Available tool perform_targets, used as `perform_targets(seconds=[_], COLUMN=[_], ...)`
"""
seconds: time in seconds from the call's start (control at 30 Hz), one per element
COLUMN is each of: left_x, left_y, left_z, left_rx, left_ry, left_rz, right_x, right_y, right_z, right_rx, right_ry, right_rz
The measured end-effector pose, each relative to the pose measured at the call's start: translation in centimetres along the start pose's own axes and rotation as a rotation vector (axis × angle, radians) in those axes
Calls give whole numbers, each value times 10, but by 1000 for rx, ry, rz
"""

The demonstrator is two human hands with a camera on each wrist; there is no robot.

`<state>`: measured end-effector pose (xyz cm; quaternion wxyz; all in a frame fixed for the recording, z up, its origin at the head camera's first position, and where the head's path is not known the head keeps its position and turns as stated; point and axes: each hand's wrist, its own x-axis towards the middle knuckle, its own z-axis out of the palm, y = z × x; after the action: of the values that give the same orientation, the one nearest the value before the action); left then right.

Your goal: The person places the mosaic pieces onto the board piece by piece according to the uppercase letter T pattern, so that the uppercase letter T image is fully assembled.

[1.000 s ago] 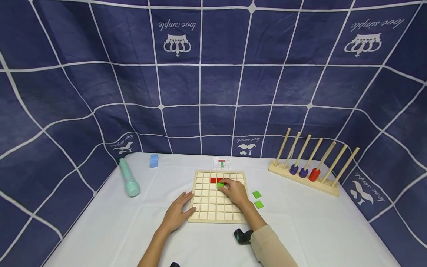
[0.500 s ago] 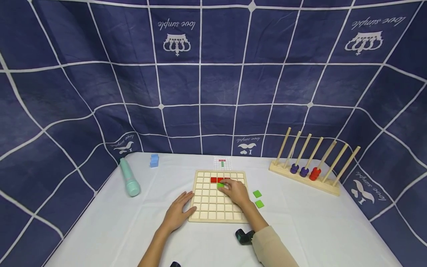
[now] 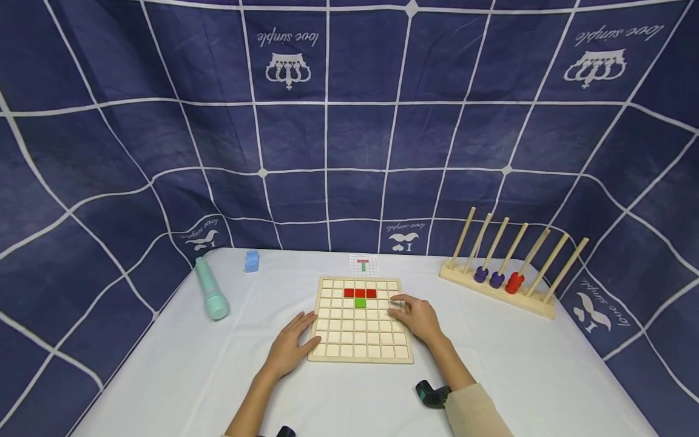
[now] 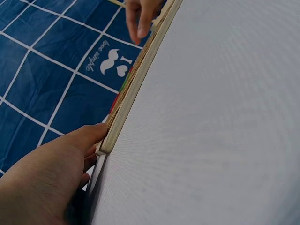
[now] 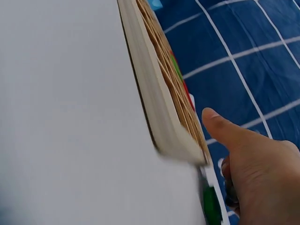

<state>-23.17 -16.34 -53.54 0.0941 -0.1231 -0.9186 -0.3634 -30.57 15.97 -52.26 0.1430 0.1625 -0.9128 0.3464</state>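
A square wooden grid board (image 3: 360,360) lies on the white cloth. Several red tiles (image 3: 360,293) make a short row near its far side, and one green tile (image 3: 360,303) sits below the middle of that row. My left hand (image 3: 289,347) rests against the board's left edge; the left wrist view has its thumb (image 4: 91,133) at the board's corner. Over the right edge hovers my right hand (image 3: 417,315), thumb and fingers apart and nothing between them. A blurred green tile (image 5: 212,206) shows near its fingers in the right wrist view.
Behind the board lies a printed pattern card (image 3: 363,271). A wooden peg stand (image 3: 497,291) with purple and red beads is at the right. A mint-green cylindrical object (image 3: 212,291) and a small blue block (image 3: 252,261) are at the left.
My right hand has let go of the green tile, now flat below the red row, and moved right to the board's edge, over where loose green tiles showed. The left hand stays put.
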Motion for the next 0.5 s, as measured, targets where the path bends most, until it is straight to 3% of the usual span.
perform_targets(seconds=[0.2, 0.5], left_x=[0, 2], left_y=[-1, -3], left_z=[0, 1], left_rx=[4, -8], left_ry=[-2, -5], left_rz=[13, 8], right_x=[-18, -33], right_y=[31, 50], right_z=[-26, -46], right_rx=[-31, -51], right_ry=[22, 48], right_rz=[40, 61])
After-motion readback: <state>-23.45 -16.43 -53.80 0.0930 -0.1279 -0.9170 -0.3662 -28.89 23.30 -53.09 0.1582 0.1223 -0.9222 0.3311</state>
